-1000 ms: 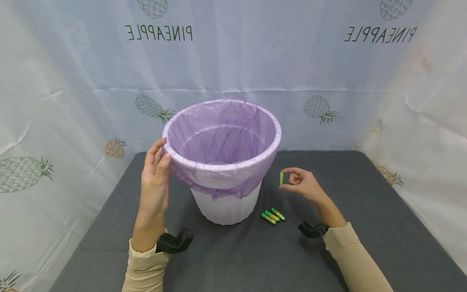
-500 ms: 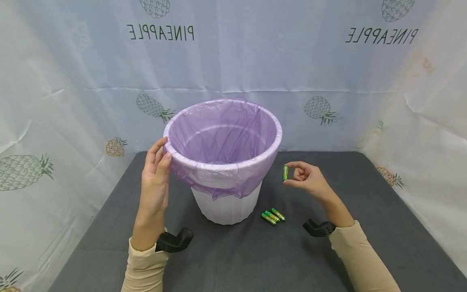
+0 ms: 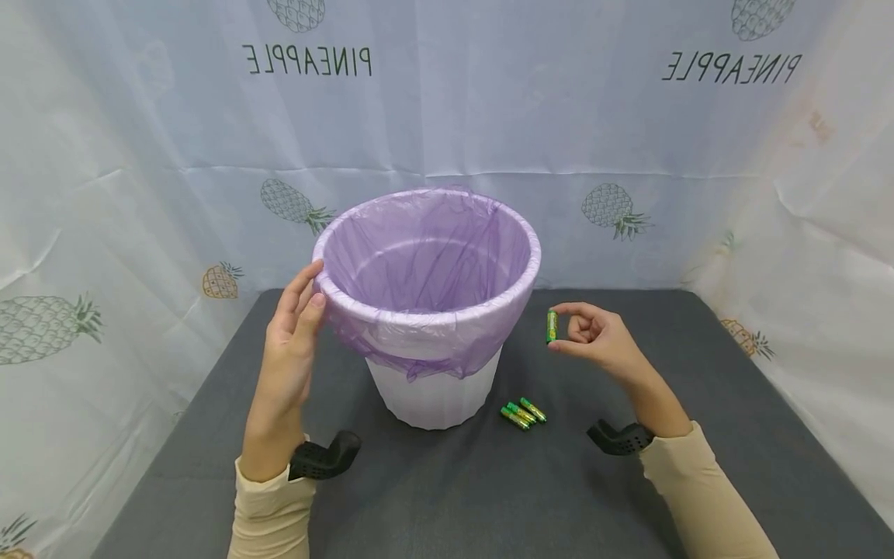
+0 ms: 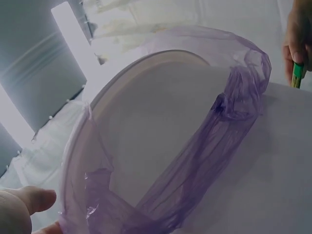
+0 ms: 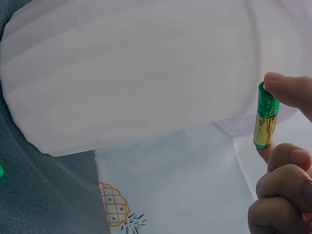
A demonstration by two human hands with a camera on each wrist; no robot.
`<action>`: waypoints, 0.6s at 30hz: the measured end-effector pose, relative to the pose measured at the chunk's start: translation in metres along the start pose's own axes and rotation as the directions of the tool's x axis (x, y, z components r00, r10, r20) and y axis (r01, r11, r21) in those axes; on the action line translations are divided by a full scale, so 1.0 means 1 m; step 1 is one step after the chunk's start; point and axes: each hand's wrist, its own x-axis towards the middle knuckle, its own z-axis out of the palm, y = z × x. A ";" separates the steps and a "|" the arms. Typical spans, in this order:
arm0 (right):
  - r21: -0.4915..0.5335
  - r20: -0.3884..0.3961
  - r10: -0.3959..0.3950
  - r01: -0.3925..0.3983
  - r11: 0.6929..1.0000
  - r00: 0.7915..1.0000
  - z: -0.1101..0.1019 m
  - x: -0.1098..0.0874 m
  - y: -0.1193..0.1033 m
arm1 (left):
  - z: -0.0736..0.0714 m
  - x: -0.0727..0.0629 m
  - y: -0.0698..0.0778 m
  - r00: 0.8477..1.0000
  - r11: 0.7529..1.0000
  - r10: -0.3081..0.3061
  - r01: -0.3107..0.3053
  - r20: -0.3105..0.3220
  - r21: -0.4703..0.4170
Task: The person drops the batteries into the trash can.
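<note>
A green and gold battery stands nearly upright between the thumb and forefinger of my right hand, which pinches it by its two ends. The other right fingers are curled in, as the right wrist view shows around the battery. On the left, my left hand rests its fingertips at the rim of a white trash can, fingers fairly straight. A purple trash bag lines the can and folds over its rim. Three more batteries lie side by side on the table, right of the can.
A dark grey cloth covers the table. Pale curtains printed with pineapples surround it at the back and both sides. Black wrist mounts stick out from both wrists.
My right hand has moved right and slightly up with the battery, away from the trash can. My left wrist has shifted a little left, with the fingertips staying at the rim.
</note>
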 end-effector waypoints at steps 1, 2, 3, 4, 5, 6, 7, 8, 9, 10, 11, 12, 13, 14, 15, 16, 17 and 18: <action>0.004 0.001 -0.004 0.004 1.000 1.000 0.000 0.000 -0.001 | -0.001 0.000 0.000 1.000 1.000 0.004 -0.004 0.018 0.003; 0.009 0.002 -0.006 0.006 1.000 1.000 0.000 0.000 -0.002 | -0.003 0.001 0.000 0.999 1.000 0.007 -0.007 0.037 0.004; 0.014 0.004 -0.012 0.012 1.000 1.000 -0.001 0.000 -0.003 | -0.004 0.002 -0.001 0.998 1.000 0.007 -0.007 0.054 0.003; 0.019 0.006 -0.017 0.016 1.000 1.000 -0.001 0.000 -0.004 | -0.005 0.002 -0.001 0.998 1.000 0.009 -0.009 0.069 0.000; 0.026 0.011 -0.020 0.020 0.999 1.000 -0.001 0.000 -0.005 | -0.006 0.003 -0.002 0.996 1.000 0.010 -0.010 0.084 -0.005; 0.033 0.015 -0.025 0.024 0.999 1.000 -0.001 0.000 -0.007 | -0.007 0.003 -0.002 0.995 1.000 0.012 -0.011 0.098 -0.008; 0.041 0.016 -0.028 0.027 0.999 0.999 -0.001 0.000 -0.008 | -0.008 0.005 -0.003 0.994 1.000 0.012 -0.011 0.110 -0.010; 0.045 0.017 -0.028 0.028 0.999 0.999 -0.002 0.001 -0.009 | -0.009 0.007 -0.004 0.993 1.000 0.012 -0.010 0.117 -0.014; 0.049 0.017 -0.028 0.028 0.998 0.999 -0.002 0.001 -0.010 | -0.009 0.008 -0.005 0.992 1.000 0.014 -0.011 0.124 -0.019; 0.049 0.017 -0.027 0.026 0.998 1.000 -0.002 0.002 -0.012 | -0.010 0.010 -0.006 0.992 1.000 0.016 -0.013 0.128 -0.026; 0.051 0.017 -0.025 0.024 0.998 1.000 -0.002 0.002 -0.013 | -0.010 0.011 -0.007 0.991 0.999 0.019 -0.014 0.131 -0.038; 0.051 0.015 -0.025 0.025 0.998 1.000 -0.002 0.003 -0.015 | -0.011 0.012 -0.009 0.991 0.999 0.022 -0.016 0.131 -0.050; 0.050 0.012 -0.025 0.025 0.998 1.000 -0.002 0.003 -0.016 | -0.011 0.014 -0.010 0.991 0.998 0.030 -0.021 0.134 -0.066; 0.052 0.010 -0.027 0.026 0.998 1.000 -0.002 0.004 -0.018 | -0.011 0.015 -0.010 0.990 0.996 0.039 -0.028 0.137 -0.079; 0.057 0.007 -0.031 0.031 0.998 0.999 -0.002 0.004 -0.019 | -0.011 0.017 -0.011 0.989 0.995 0.047 -0.035 0.138 -0.091; 0.065 0.005 -0.037 0.036 0.997 0.999 -0.002 0.005 -0.021 | -0.011 0.018 -0.012 0.989 0.994 0.057 -0.043 0.139 -0.103; 0.073 0.004 -0.044 0.044 0.996 0.999 -0.001 0.005 -0.023 | -0.011 0.019 -0.012 0.988 0.992 0.067 -0.051 0.138 -0.115; 0.081 0.002 -0.052 0.052 0.995 0.999 -0.001 0.006 -0.024 | -0.010 0.019 -0.012 0.988 0.991 0.074 -0.058 0.135 -0.120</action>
